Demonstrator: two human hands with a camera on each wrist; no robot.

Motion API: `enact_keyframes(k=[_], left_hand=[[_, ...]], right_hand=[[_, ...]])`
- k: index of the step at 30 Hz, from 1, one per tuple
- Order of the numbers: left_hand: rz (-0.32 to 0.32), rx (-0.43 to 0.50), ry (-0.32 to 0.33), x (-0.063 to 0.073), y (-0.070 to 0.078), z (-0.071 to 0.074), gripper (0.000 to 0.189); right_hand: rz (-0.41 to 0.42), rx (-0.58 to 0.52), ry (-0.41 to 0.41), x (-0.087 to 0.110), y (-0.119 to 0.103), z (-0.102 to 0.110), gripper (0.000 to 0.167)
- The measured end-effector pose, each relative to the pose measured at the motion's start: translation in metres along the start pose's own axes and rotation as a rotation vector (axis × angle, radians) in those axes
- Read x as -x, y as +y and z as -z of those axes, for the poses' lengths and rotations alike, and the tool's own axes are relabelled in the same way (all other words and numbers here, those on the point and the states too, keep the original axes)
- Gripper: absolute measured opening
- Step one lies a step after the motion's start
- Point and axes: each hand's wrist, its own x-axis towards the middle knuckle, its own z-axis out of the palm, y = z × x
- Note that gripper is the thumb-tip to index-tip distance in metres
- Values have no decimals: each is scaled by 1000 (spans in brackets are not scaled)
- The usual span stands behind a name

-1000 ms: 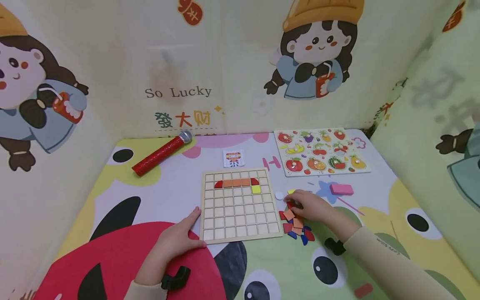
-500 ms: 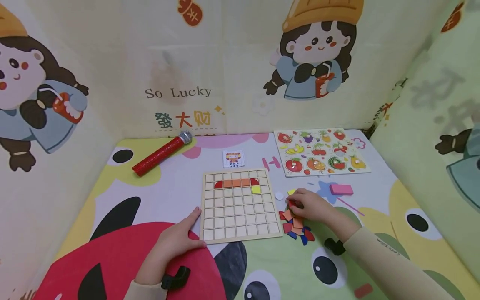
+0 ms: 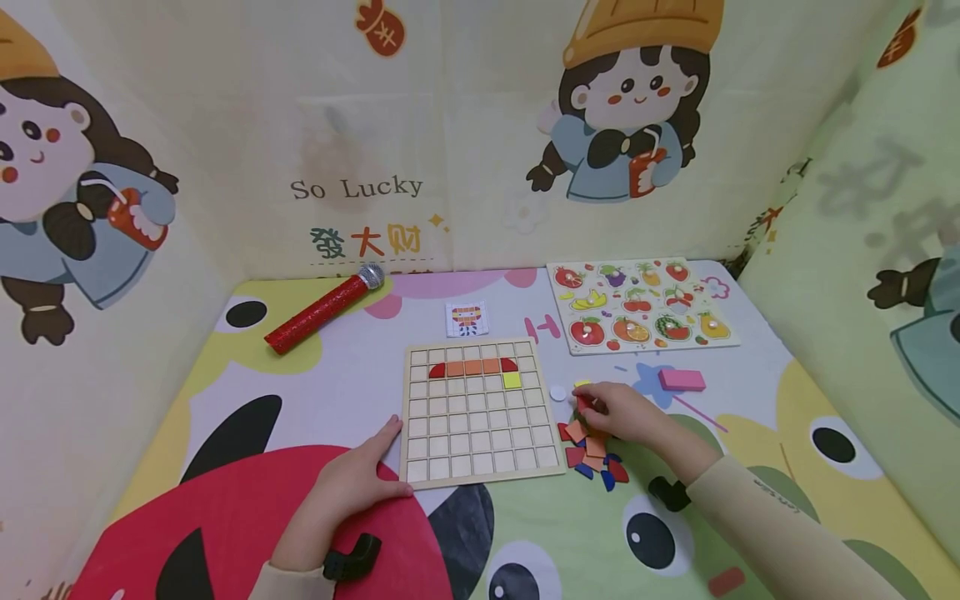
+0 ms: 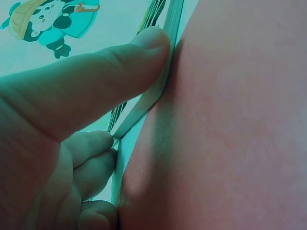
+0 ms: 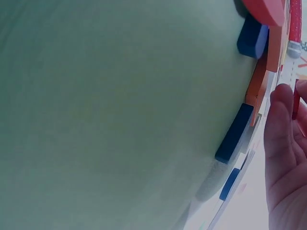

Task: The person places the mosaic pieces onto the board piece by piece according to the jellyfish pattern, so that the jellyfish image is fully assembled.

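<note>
A square wooden grid board (image 3: 480, 417) lies in front of me. Near its far side sit two red corner pieces, orange squares between them and a yellow square (image 3: 512, 380) below the right one. My left hand (image 3: 352, 479) rests against the board's near left corner, thumb on the front edge and fingers along the left side. Right of the board, my right hand (image 3: 618, 412) pinches a red piece (image 3: 582, 403) between thumb and fingers, above a loose pile of orange, red and blue pieces (image 3: 595, 447). The fingers partly cover a yellow piece (image 3: 582, 385).
Behind the board lies a small pattern card (image 3: 467, 319). A red microphone (image 3: 322, 312) is at the back left, a fruit puzzle board (image 3: 643, 307) at the back right. A pink block (image 3: 682, 380) and a white disc (image 3: 558, 392) lie to the right.
The right hand's fingers have shifted slightly over the pile, and the red piece between them shows more clearly. The left hand and the board have stayed put.
</note>
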Motion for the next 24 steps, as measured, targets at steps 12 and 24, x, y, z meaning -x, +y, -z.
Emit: enact_keyframes(k=[12, 24], left_hand=[[-4, 1, 3, -1, -2, -1, 112], [-5, -1, -2, -2, -3, -2, 112]], right_hand=[[-19, -232, 25, 0, 3, -2, 36], [-23, -325, 38, -5, -16, -1, 48]])
